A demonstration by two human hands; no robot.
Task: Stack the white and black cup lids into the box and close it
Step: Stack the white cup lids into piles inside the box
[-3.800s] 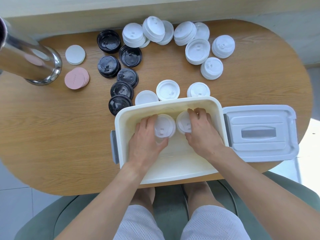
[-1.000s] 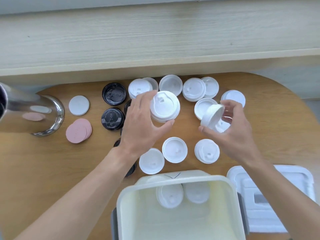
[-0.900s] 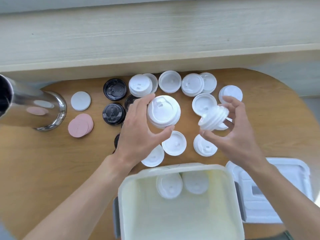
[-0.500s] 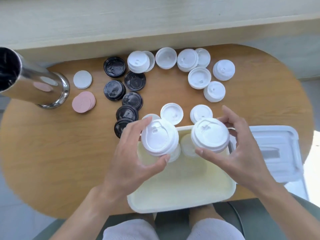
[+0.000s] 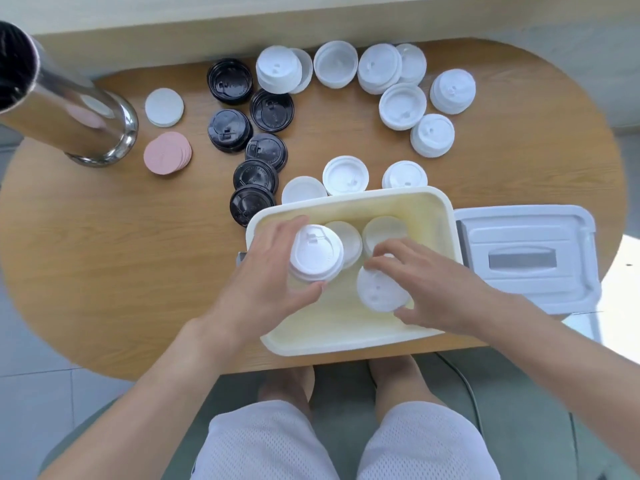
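The cream box (image 5: 436, 206) sits open at the table's near edge. My left hand (image 5: 266, 271) grips a stack of white lids (image 5: 316, 252) over the box's left side. My right hand (image 5: 426, 282) holds another white lid stack (image 5: 379, 294) low inside the box, right of centre. Two white lid stacks (image 5: 348, 237) (image 5: 382, 228) lie against the box's far wall. Several white lids (image 5: 401, 105) sit at the table's far side, three more (image 5: 344, 174) just beyond the box. Several black lids (image 5: 265, 152) form a column left of centre. The box's grey cover (image 5: 526, 261) lies to its right.
A steel cylinder (image 5: 65, 112) stands at the far left. Beside it are a pile of pink discs (image 5: 166, 157) and a white disc (image 5: 163, 107). A wooden ledge runs behind the table. My knees and a green seat show below the table edge.
Both hands came down from above the box's far rim into it with their lid stacks. The right stack has dropped lower than the left.
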